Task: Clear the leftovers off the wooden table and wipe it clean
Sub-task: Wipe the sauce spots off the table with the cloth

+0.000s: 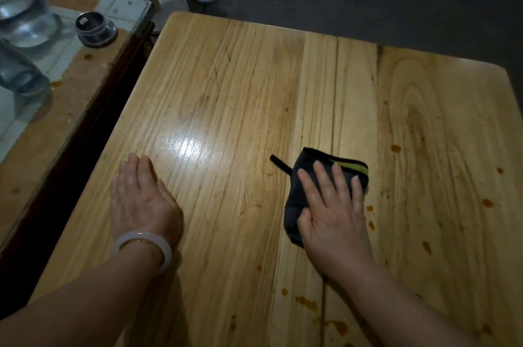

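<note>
Pale plank wooden table (226, 86) holds no leftovers. Right hand (331, 213) presses flat on folded dark cloth (305, 177); left hand (141, 194) flat, fingers together. Orange sauce spots (395, 148) remain from 3 to 6 o'clock.

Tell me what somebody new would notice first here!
First, the right hand pressing a dark cloth flat on the middle of the wooden table. Next, the orange splashes dotting the table's right and near parts, not yet wiped. Then the left hand, flat on the wood at the left, with a pale bangle on its wrist.
</note>
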Action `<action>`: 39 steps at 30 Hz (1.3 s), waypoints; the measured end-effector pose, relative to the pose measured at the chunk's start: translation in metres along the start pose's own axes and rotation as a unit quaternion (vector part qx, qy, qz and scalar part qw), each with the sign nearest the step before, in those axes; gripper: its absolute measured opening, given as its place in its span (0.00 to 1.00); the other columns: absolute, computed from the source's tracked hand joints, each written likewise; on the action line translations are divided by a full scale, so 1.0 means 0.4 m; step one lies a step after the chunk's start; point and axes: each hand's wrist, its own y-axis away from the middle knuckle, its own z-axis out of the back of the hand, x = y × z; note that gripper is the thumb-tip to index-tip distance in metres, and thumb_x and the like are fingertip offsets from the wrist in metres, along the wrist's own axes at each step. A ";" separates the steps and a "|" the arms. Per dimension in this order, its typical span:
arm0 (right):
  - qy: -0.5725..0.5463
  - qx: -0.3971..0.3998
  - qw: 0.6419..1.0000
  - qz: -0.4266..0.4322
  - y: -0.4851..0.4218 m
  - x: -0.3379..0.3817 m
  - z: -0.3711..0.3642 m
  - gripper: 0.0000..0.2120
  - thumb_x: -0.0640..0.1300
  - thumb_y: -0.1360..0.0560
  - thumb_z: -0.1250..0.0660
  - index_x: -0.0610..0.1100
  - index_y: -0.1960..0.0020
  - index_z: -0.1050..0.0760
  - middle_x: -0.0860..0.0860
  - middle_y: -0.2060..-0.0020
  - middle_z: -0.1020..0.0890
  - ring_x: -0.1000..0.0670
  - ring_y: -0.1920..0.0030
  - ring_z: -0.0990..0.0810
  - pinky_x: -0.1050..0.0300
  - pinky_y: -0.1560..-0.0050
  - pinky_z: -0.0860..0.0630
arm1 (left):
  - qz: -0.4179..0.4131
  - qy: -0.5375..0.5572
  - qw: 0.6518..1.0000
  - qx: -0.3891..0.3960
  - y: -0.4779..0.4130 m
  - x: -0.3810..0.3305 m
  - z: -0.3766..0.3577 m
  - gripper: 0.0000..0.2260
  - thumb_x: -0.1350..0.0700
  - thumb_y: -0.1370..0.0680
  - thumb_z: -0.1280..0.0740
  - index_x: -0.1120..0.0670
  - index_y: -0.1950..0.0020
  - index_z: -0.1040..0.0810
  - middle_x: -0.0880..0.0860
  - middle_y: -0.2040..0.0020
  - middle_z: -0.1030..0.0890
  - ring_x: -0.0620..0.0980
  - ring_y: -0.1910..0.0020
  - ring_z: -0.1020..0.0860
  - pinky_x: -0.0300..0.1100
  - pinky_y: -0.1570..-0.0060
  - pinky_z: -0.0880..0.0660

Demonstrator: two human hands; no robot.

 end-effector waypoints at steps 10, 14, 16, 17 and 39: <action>0.011 0.023 1.000 -0.002 -0.110 -0.030 0.029 0.31 0.55 0.23 0.57 0.53 0.20 0.54 0.49 0.20 0.52 0.44 0.21 0.57 0.40 0.23 0.62 | 0.005 -0.005 1.000 0.002 -0.005 -0.003 0.002 0.23 0.55 0.19 0.49 0.57 0.24 0.45 0.53 0.22 0.46 0.50 0.23 0.49 0.48 0.25 0.53; 0.020 0.018 0.999 -0.021 -0.227 -0.064 0.057 0.30 0.54 0.20 0.56 0.54 0.20 0.57 0.50 0.20 0.56 0.46 0.21 0.60 0.41 0.23 0.64 | 0.004 0.000 1.000 -0.001 -0.009 -0.007 0.003 0.23 0.55 0.19 0.48 0.57 0.24 0.44 0.53 0.22 0.46 0.50 0.23 0.49 0.47 0.25 0.53; 0.018 0.014 0.999 -0.028 -0.283 -0.083 0.065 0.29 0.53 0.20 0.54 0.54 0.20 0.55 0.50 0.20 0.55 0.46 0.21 0.59 0.41 0.23 0.64 | 0.003 -0.002 1.000 -0.003 -0.012 -0.008 0.000 0.23 0.56 0.19 0.48 0.57 0.24 0.44 0.54 0.23 0.45 0.50 0.24 0.49 0.48 0.25 0.52; 0.015 0.013 0.999 -0.030 -0.308 -0.090 0.068 0.29 0.53 0.19 0.53 0.54 0.20 0.55 0.50 0.20 0.54 0.46 0.21 0.59 0.41 0.23 0.64 | 0.002 -0.002 1.000 -0.006 -0.013 -0.008 -0.002 0.23 0.56 0.19 0.48 0.57 0.24 0.44 0.54 0.23 0.45 0.51 0.24 0.48 0.48 0.25 0.52; -0.484 0.034 0.870 -0.083 -0.047 -0.017 0.080 0.22 0.39 0.17 0.46 0.59 0.30 0.30 0.56 0.23 0.39 0.52 0.22 0.53 0.55 0.26 0.59 | -0.006 0.014 1.000 0.013 -0.004 0.003 0.000 0.23 0.55 0.18 0.49 0.57 0.23 0.46 0.54 0.22 0.48 0.51 0.23 0.51 0.48 0.25 0.55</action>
